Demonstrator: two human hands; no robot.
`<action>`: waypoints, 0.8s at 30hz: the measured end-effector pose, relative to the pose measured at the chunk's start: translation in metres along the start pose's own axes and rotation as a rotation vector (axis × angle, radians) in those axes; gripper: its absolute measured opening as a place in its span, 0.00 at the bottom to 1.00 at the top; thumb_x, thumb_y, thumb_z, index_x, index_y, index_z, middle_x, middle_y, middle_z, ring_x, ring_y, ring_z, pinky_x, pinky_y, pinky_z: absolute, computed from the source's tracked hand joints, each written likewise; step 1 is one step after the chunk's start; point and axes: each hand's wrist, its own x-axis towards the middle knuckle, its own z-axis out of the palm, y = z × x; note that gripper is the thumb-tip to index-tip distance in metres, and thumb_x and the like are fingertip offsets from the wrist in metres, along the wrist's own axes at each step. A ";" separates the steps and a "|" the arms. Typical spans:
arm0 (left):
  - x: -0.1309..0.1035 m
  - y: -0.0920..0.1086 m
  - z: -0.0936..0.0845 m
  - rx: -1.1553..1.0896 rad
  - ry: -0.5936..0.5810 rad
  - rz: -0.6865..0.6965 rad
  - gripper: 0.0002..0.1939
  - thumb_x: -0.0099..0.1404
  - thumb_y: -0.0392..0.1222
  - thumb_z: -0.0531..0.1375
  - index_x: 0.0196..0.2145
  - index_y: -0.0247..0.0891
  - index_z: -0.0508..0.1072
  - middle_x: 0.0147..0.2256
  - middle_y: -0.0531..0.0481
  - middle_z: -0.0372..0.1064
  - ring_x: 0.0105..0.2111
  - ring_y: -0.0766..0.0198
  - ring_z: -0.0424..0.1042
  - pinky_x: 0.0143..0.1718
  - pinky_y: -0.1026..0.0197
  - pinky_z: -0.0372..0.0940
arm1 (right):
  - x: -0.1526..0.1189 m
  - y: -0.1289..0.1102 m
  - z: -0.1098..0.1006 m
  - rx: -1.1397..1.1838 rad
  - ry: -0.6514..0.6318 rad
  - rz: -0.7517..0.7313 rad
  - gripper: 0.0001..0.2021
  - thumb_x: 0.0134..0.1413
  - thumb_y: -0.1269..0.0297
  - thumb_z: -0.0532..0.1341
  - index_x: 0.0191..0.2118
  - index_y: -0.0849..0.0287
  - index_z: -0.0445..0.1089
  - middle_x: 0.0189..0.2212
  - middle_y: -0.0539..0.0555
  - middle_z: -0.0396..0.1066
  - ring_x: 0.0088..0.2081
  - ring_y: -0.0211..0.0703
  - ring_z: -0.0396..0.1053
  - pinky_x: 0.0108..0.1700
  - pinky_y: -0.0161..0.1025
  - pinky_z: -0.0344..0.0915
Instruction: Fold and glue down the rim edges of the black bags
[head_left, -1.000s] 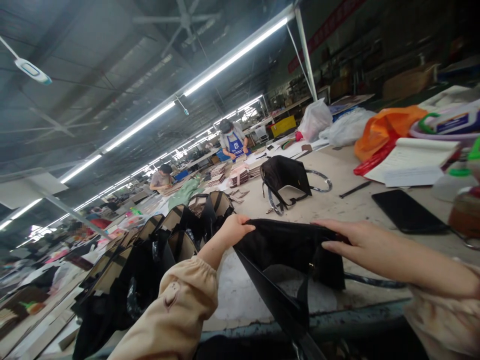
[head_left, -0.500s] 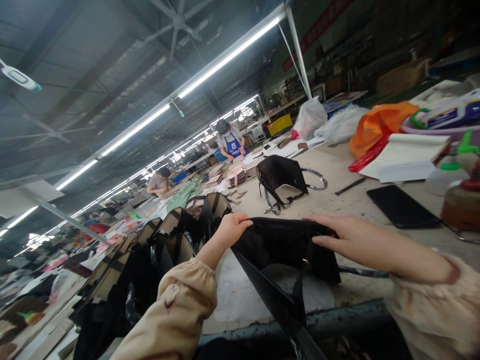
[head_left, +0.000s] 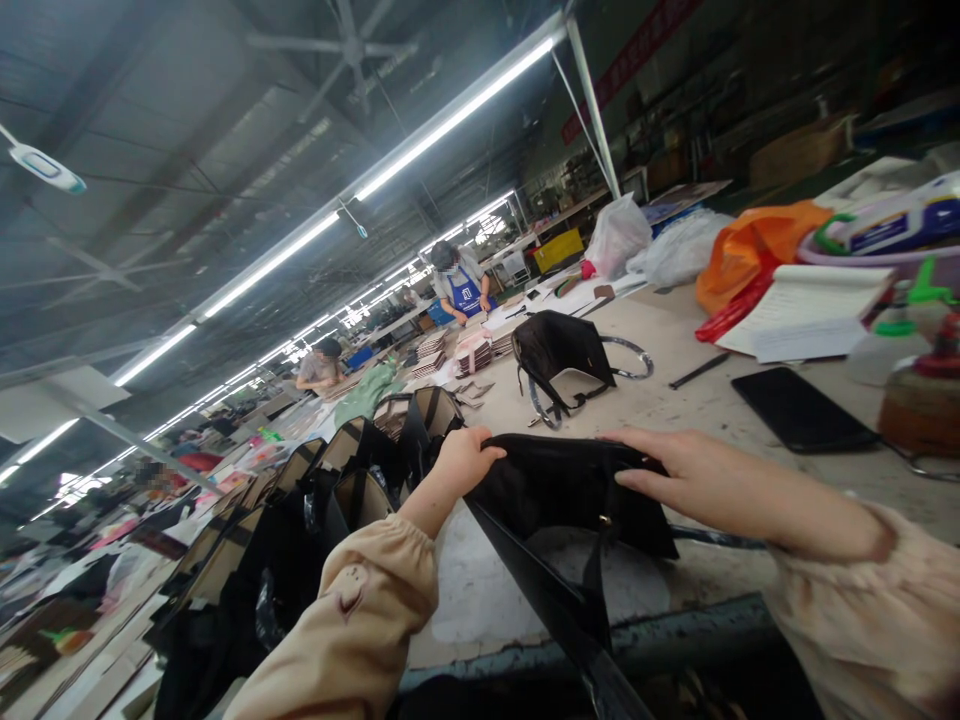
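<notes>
A black handbag [head_left: 570, 485] lies at the near edge of the worktable, its mouth toward me and a strap hanging down over the edge. My left hand [head_left: 466, 462] pinches the bag's upper left corner between thumb and fingers. At the upper right, my right hand [head_left: 667, 465] has closed on the bag's edge, thumb on the near side and fingers over the top. Another black bag [head_left: 562, 360] with wrapped handles stands just beyond. To the left, several black bags with tan insides [head_left: 352, 500] are lined up.
A phone [head_left: 802, 408], a dark thin tool [head_left: 699, 371], a notepad [head_left: 817, 310] and a bottle with reddish-brown contents [head_left: 919, 405] lie on the right. An orange bag [head_left: 757, 250] sits behind them. Stacked pieces [head_left: 474, 352] lie farther back, near a person in a blue apron [head_left: 466, 290].
Both hands keep their hold on the black handbag and have hardly moved. The view has shifted very slightly.
</notes>
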 end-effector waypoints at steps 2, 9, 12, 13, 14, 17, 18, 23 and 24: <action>0.003 0.000 0.001 -0.015 0.000 -0.023 0.07 0.53 0.42 0.62 0.22 0.36 0.72 0.19 0.54 0.64 0.24 0.65 0.63 0.28 0.64 0.53 | 0.000 0.000 0.000 -0.010 -0.002 0.004 0.22 0.56 0.60 0.53 0.56 0.55 0.63 0.48 0.56 0.71 0.46 0.52 0.70 0.49 0.49 0.64; -0.001 -0.008 0.005 -0.198 -0.029 -0.096 0.14 0.48 0.49 0.64 0.20 0.35 0.69 0.15 0.58 0.56 0.19 0.69 0.57 0.23 0.65 0.50 | 0.003 0.000 0.001 -0.062 0.020 0.000 0.21 0.56 0.62 0.53 0.55 0.56 0.63 0.48 0.57 0.71 0.46 0.52 0.70 0.49 0.49 0.64; -0.012 -0.013 0.000 -0.325 -0.052 -0.118 0.24 0.51 0.62 0.59 0.26 0.33 0.72 0.20 0.53 0.64 0.21 0.67 0.63 0.23 0.65 0.55 | 0.003 0.003 0.002 -0.065 0.004 0.017 0.19 0.57 0.61 0.52 0.54 0.55 0.64 0.45 0.57 0.73 0.44 0.52 0.71 0.47 0.49 0.65; -0.015 -0.015 -0.003 -0.381 -0.057 -0.133 0.30 0.54 0.67 0.53 0.31 0.32 0.73 0.23 0.50 0.68 0.22 0.67 0.65 0.24 0.65 0.57 | 0.002 0.005 0.002 -0.069 0.004 0.025 0.18 0.57 0.61 0.52 0.52 0.55 0.65 0.44 0.57 0.73 0.43 0.52 0.71 0.46 0.49 0.65; -0.018 -0.017 -0.007 -0.466 -0.067 -0.161 0.36 0.55 0.70 0.48 0.35 0.32 0.73 0.27 0.47 0.70 0.24 0.66 0.67 0.26 0.65 0.60 | 0.002 0.007 0.002 -0.078 0.008 0.034 0.17 0.57 0.61 0.52 0.50 0.56 0.66 0.43 0.57 0.74 0.42 0.52 0.72 0.45 0.48 0.66; -0.026 -0.024 -0.023 -0.802 -0.127 -0.326 0.45 0.52 0.76 0.41 0.38 0.30 0.73 0.33 0.41 0.73 0.29 0.63 0.72 0.31 0.63 0.64 | 0.002 0.011 0.002 -0.102 0.019 0.050 0.15 0.57 0.61 0.51 0.47 0.56 0.67 0.40 0.58 0.74 0.41 0.52 0.72 0.45 0.47 0.66; -0.028 -0.025 -0.028 -0.874 -0.147 -0.381 0.45 0.51 0.77 0.43 0.36 0.30 0.74 0.33 0.41 0.73 0.29 0.63 0.72 0.32 0.62 0.65 | 0.002 0.011 0.002 -0.105 0.014 0.050 0.15 0.57 0.61 0.51 0.46 0.56 0.67 0.40 0.58 0.74 0.40 0.52 0.72 0.44 0.47 0.66; -0.034 -0.021 -0.033 -0.429 -0.175 -0.255 0.29 0.55 0.66 0.54 0.28 0.32 0.75 0.24 0.49 0.70 0.26 0.64 0.68 0.29 0.64 0.60 | 0.003 0.005 -0.001 -0.086 -0.020 0.025 0.17 0.56 0.61 0.51 0.48 0.59 0.67 0.41 0.59 0.74 0.41 0.54 0.72 0.44 0.48 0.65; -0.035 -0.018 -0.031 -0.271 -0.165 -0.185 0.25 0.55 0.61 0.56 0.26 0.33 0.74 0.21 0.51 0.66 0.24 0.65 0.66 0.27 0.65 0.58 | 0.003 0.003 -0.001 -0.083 -0.017 0.027 0.17 0.56 0.61 0.51 0.48 0.59 0.67 0.41 0.59 0.74 0.42 0.54 0.71 0.44 0.48 0.65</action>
